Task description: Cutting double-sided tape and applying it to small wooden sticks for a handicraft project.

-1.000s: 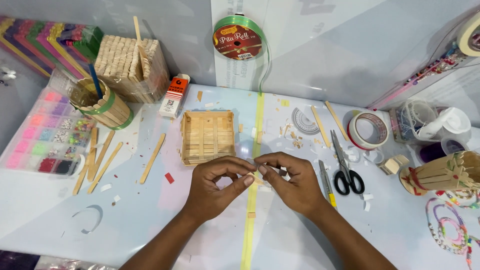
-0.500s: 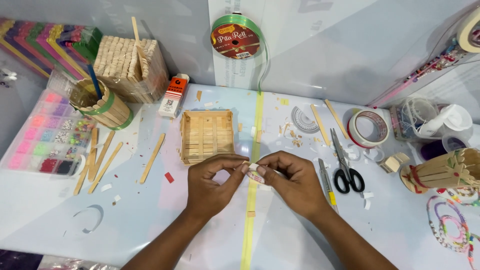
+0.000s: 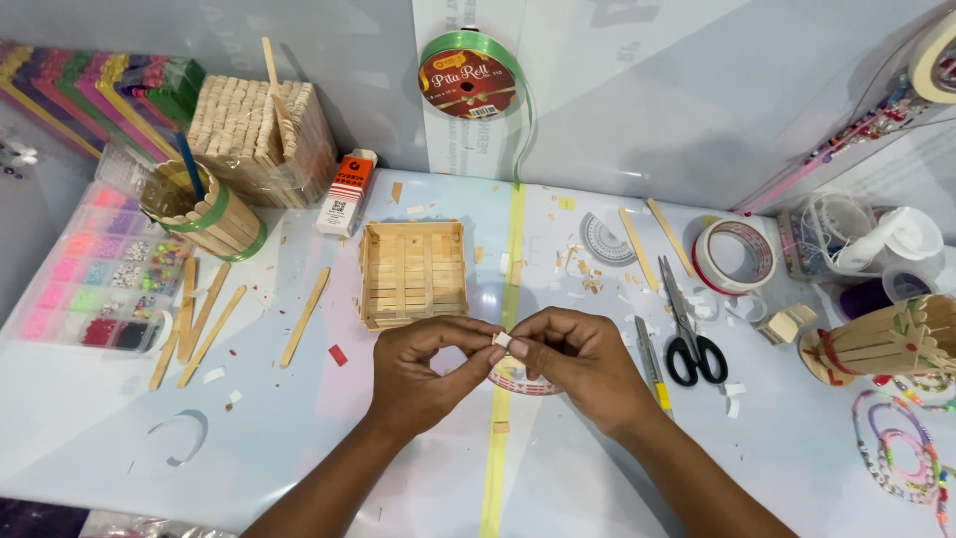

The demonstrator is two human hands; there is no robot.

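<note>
Only a small pale square scrap (image 3: 503,341)

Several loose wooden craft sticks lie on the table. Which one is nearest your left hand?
The single stick lying slanted just left of the square stick tray, above the left hand. The other loose sticks lie farther off, by the bead box or the tape roll.

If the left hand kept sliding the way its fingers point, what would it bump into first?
The left hand points right, so it would probably meet the right hand straight away; their fingertips almost touch around a small white piece.
</note>
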